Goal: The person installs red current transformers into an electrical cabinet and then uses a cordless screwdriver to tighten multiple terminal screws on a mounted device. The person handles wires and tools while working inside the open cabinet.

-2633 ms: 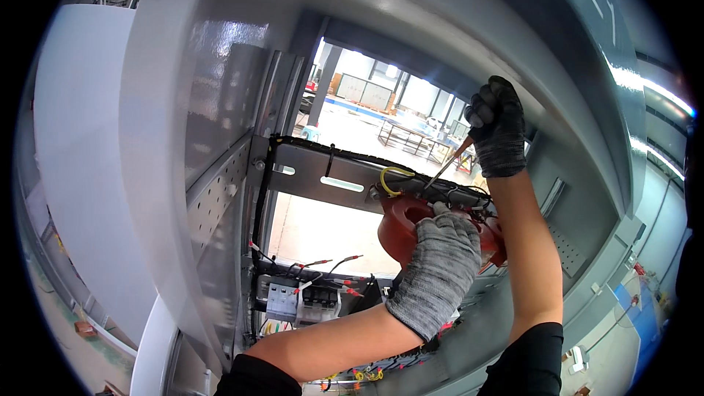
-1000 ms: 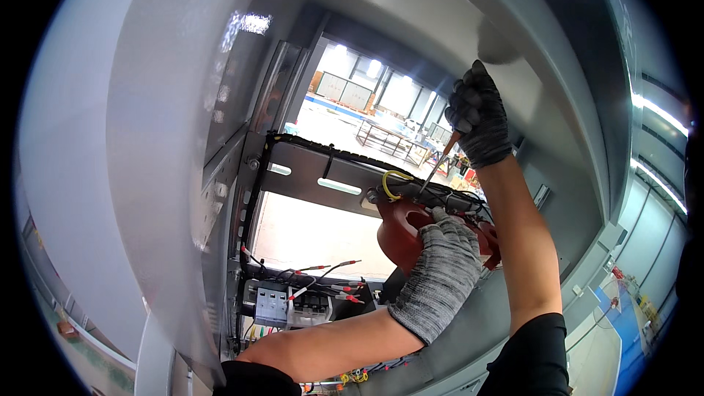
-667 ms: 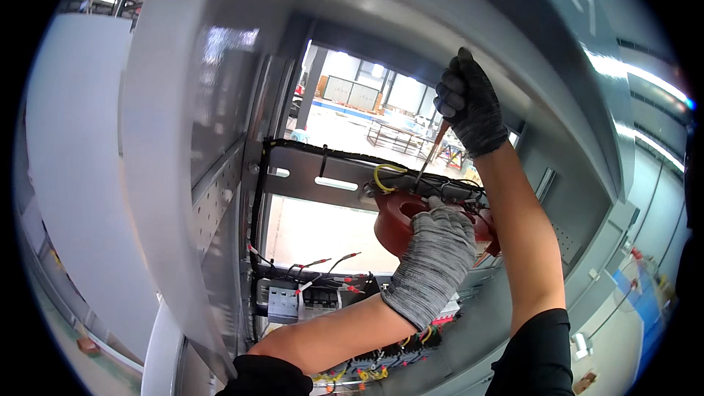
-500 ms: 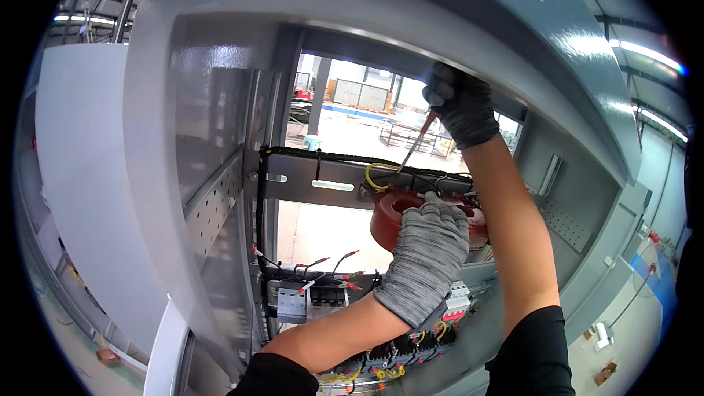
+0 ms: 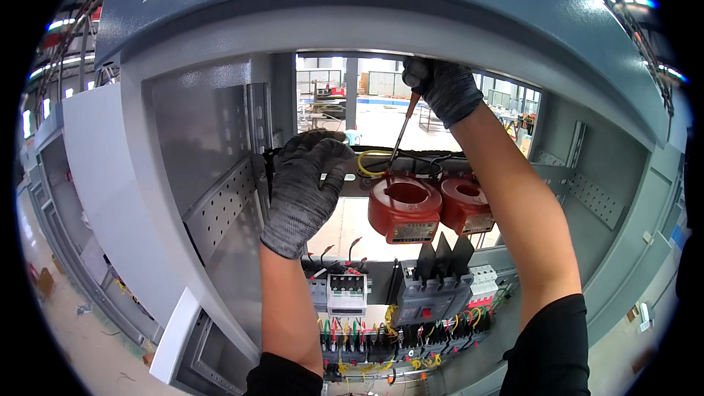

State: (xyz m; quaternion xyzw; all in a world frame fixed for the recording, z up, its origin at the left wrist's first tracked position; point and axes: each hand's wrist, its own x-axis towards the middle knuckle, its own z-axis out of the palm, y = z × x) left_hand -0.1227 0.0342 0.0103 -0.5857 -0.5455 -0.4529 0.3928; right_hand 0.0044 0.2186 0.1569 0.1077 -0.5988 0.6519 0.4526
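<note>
My right hand (image 5: 445, 88), in a dark glove, is closed around the handle of a screwdriver (image 5: 403, 126). Its shaft slants down to the top of the left red ring-shaped current transformer (image 5: 405, 210), where a yellow wire (image 5: 364, 164) loops off. A second red current transformer (image 5: 466, 205) sits to its right, partly behind my forearm. My left hand (image 5: 304, 187), in a grey glove, has its fingers bent over the left end of the metal crossbar (image 5: 354, 188), by the black wire bundle (image 5: 447, 154). The glove hides that end of the bar.
The grey cabinet frame (image 5: 381, 22) surrounds both arms. Below stand a large circuit breaker (image 5: 433, 297) with black upright plates, small breakers (image 5: 482, 284), a white module (image 5: 347, 295) and loose wire ends (image 5: 356, 253). Terminal blocks with coloured wires (image 5: 403, 345) run lower down.
My left hand has let go of the red current transformer and moved left to the crossbar. The view has shifted, showing both transformers. My right hand still holds the screwdriver at the left transformer.
</note>
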